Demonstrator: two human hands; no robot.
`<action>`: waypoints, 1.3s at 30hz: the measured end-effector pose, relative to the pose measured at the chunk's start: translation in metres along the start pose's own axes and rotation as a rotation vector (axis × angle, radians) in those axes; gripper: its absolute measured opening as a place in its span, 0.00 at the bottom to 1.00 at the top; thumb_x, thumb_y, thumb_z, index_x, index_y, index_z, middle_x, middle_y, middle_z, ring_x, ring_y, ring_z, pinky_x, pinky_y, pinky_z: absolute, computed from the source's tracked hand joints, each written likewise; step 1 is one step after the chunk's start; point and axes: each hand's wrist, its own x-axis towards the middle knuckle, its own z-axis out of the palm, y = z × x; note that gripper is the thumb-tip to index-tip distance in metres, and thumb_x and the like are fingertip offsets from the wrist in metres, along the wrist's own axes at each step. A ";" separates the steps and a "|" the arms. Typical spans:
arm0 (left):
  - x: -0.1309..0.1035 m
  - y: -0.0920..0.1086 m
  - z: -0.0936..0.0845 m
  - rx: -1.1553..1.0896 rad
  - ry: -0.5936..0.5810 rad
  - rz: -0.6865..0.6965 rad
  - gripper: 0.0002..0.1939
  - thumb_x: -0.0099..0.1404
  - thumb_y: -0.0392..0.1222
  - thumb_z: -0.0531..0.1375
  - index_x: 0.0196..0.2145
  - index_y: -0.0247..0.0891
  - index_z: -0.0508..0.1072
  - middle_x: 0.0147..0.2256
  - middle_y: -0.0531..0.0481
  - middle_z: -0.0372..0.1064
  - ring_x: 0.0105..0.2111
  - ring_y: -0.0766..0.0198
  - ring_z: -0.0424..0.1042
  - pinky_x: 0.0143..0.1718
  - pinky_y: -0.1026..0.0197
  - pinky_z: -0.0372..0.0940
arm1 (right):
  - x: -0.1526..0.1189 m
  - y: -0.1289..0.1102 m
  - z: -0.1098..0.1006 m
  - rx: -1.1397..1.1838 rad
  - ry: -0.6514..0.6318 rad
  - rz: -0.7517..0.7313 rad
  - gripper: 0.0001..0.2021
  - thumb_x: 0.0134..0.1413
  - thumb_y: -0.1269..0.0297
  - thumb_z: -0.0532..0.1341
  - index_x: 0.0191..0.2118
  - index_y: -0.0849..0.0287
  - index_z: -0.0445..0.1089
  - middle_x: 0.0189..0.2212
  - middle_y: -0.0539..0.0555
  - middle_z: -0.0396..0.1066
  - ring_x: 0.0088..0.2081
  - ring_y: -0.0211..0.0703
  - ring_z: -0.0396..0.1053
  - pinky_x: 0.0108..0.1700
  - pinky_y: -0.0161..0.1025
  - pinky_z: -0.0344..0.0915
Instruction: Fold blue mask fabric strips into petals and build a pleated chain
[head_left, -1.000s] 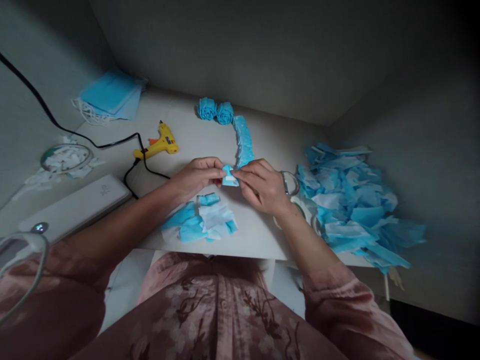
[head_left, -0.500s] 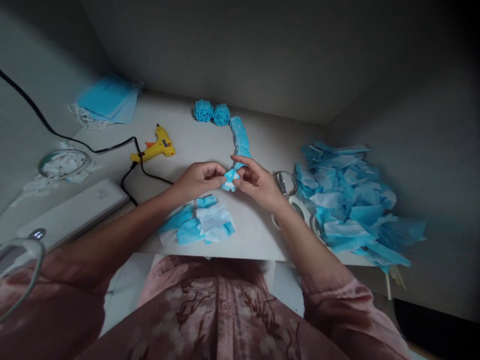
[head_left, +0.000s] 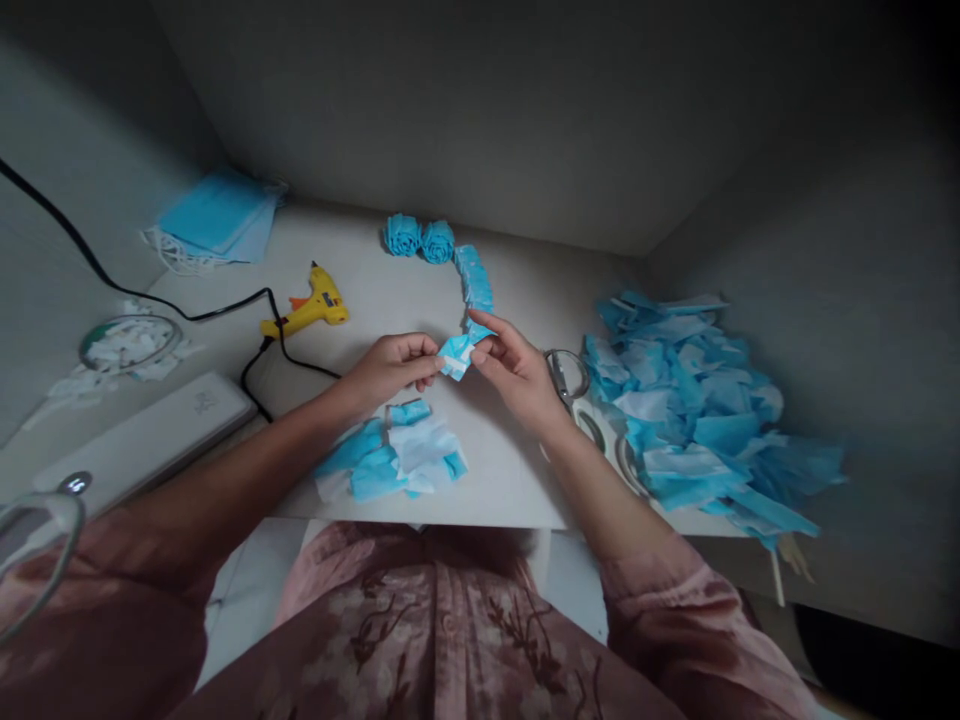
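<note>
A small folded piece of blue and white mask fabric (head_left: pixel 454 358) is pinched between my two hands over the middle of the table. My left hand (head_left: pixel 395 364) grips its left edge with thumb and fingers. On its right side, the thumb and fingers of my right hand (head_left: pixel 514 370) press on it, the index finger reaching up. Just beyond lies a curved row of overlapping blue folded pieces (head_left: pixel 473 278), its near end partly behind my right fingers. Two blue fabric roses (head_left: pixel 420 239) sit at the row's far end. Loose blue and white fabric pieces (head_left: pixel 409 450) lie near the table's front edge.
A yellow glue gun (head_left: pixel 311 303) with a black cord rests at left. Behind it are stacked blue masks (head_left: pixel 216 215). White scraps (head_left: pixel 127 342) and a long white device (head_left: pixel 150 440) lie far left. Scissors (head_left: pixel 566 375), tape rolls (head_left: pixel 628 455) and a large fabric heap (head_left: pixel 690 400) occupy the right.
The folded piece has been turned and opened out a little between my fingers. My left hand has shifted slightly left along it. The whole view has tilted a little.
</note>
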 end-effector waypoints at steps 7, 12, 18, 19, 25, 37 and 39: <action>0.000 0.000 -0.002 0.035 -0.081 -0.042 0.13 0.53 0.47 0.65 0.26 0.36 0.69 0.21 0.56 0.63 0.22 0.70 0.61 0.26 0.65 0.57 | 0.002 0.003 -0.005 0.170 -0.035 0.083 0.27 0.57 0.50 0.67 0.60 0.51 0.68 0.38 0.52 0.74 0.38 0.39 0.71 0.45 0.39 0.71; 0.003 -0.003 -0.003 0.029 -0.051 -0.042 0.15 0.52 0.50 0.67 0.28 0.35 0.72 0.22 0.55 0.65 0.23 0.70 0.62 0.27 0.64 0.58 | 0.003 0.003 -0.003 0.304 -0.066 0.113 0.23 0.52 0.56 0.71 0.55 0.48 0.73 0.32 0.47 0.69 0.31 0.34 0.65 0.36 0.33 0.67; 0.005 -0.009 -0.008 0.005 0.004 -0.016 0.15 0.53 0.50 0.68 0.30 0.35 0.76 0.23 0.54 0.68 0.24 0.70 0.63 0.28 0.64 0.57 | 0.003 0.003 -0.004 0.316 -0.048 0.139 0.22 0.50 0.57 0.71 0.52 0.50 0.75 0.32 0.47 0.68 0.31 0.35 0.64 0.35 0.35 0.67; 0.005 -0.010 -0.009 0.003 0.006 -0.007 0.15 0.53 0.50 0.69 0.30 0.35 0.76 0.24 0.54 0.68 0.23 0.70 0.63 0.28 0.64 0.57 | 0.004 0.003 -0.005 0.320 -0.037 0.137 0.21 0.50 0.57 0.71 0.52 0.50 0.75 0.32 0.47 0.68 0.31 0.35 0.64 0.35 0.35 0.67; 0.007 -0.009 -0.014 -0.106 0.100 0.038 0.15 0.54 0.50 0.69 0.33 0.36 0.74 0.24 0.54 0.68 0.23 0.69 0.65 0.27 0.64 0.59 | 0.009 0.009 -0.013 0.402 0.080 0.116 0.21 0.46 0.58 0.73 0.49 0.51 0.77 0.32 0.47 0.68 0.32 0.34 0.66 0.35 0.35 0.69; 0.006 -0.005 -0.017 -0.234 0.155 0.101 0.19 0.60 0.56 0.65 0.32 0.34 0.74 0.24 0.53 0.67 0.23 0.69 0.65 0.26 0.64 0.57 | 0.022 0.015 -0.045 0.526 0.465 0.150 0.22 0.34 0.59 0.76 0.41 0.51 0.79 0.28 0.45 0.72 0.30 0.34 0.69 0.35 0.35 0.70; 0.008 -0.007 -0.018 -0.236 0.162 0.107 0.19 0.60 0.56 0.65 0.31 0.34 0.74 0.24 0.53 0.66 0.23 0.69 0.65 0.25 0.64 0.57 | 0.025 0.018 -0.055 0.534 0.522 0.166 0.21 0.34 0.62 0.76 0.40 0.51 0.78 0.27 0.45 0.72 0.30 0.35 0.69 0.36 0.36 0.71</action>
